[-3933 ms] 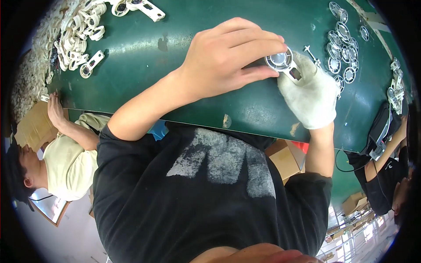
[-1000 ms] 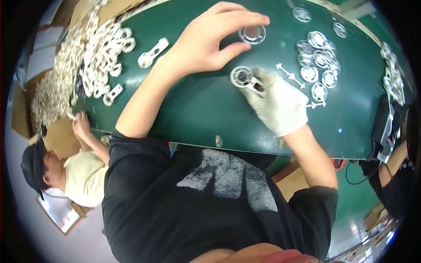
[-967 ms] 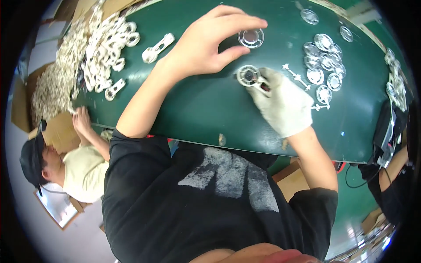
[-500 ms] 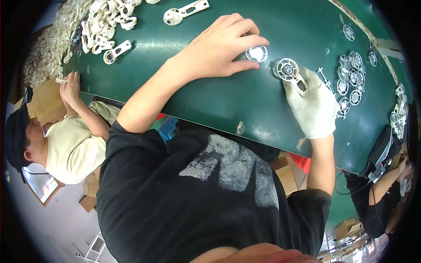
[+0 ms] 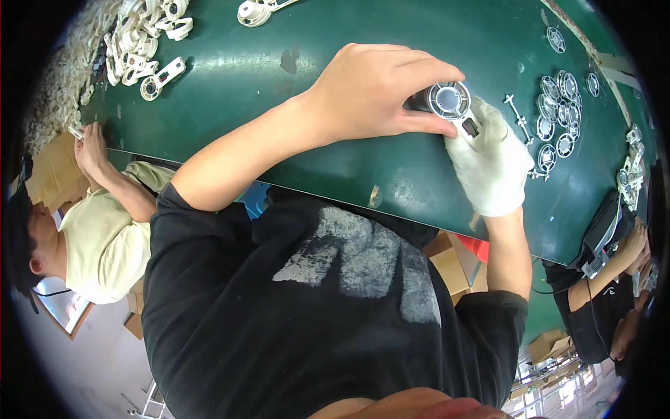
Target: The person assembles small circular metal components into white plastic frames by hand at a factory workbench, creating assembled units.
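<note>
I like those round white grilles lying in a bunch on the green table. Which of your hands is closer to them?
Right. The gloved right hand lies just beside the bunch of grilles; the bare left hand sits farther away, across the white round part both hands hold.

Factory assembly line: green conveyor belt [image 5: 230, 77], heaps of white plastic parts [image 5: 136, 42], co-workers alongside.

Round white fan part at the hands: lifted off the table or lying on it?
Cannot tell. The bare left hand and gloved right hand pinch the round white part over the green table, hiding its underside.
</note>
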Motion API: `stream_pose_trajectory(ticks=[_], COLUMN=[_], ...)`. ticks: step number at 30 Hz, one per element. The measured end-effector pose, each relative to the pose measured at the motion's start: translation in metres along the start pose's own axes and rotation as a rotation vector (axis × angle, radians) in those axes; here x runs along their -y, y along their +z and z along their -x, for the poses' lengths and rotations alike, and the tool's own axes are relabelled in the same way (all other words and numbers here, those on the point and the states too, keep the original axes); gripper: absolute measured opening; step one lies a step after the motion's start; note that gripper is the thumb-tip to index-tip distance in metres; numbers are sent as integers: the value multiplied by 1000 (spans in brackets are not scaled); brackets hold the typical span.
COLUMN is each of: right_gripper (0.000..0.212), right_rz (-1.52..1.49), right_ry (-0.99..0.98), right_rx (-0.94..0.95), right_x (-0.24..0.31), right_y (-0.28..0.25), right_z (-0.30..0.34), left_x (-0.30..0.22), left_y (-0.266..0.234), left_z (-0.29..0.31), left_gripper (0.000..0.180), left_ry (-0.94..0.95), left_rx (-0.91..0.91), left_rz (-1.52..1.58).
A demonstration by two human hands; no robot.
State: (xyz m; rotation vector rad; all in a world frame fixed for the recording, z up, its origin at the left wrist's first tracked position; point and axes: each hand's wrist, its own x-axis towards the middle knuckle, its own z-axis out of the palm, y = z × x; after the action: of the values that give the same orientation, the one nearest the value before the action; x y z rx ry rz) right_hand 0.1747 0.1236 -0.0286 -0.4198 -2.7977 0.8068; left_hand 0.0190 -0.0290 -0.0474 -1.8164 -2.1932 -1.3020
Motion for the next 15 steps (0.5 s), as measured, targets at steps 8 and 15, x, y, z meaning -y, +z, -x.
stream_pose_trajectory(ticks=[8,15], right_gripper=[39,28], right_rz=[-273,-694], right_ry=[152,331], right_rx=[165,528], right_x=[8,5], right_y=[-14,-29], right_z=[0,-7], left_x=[-6,-10], left_y=[1,3], left_z=[5,-3], left_gripper=[56,53], left_ry=[67,359], left_rx=[-117,-118], left_rz=[24,153])
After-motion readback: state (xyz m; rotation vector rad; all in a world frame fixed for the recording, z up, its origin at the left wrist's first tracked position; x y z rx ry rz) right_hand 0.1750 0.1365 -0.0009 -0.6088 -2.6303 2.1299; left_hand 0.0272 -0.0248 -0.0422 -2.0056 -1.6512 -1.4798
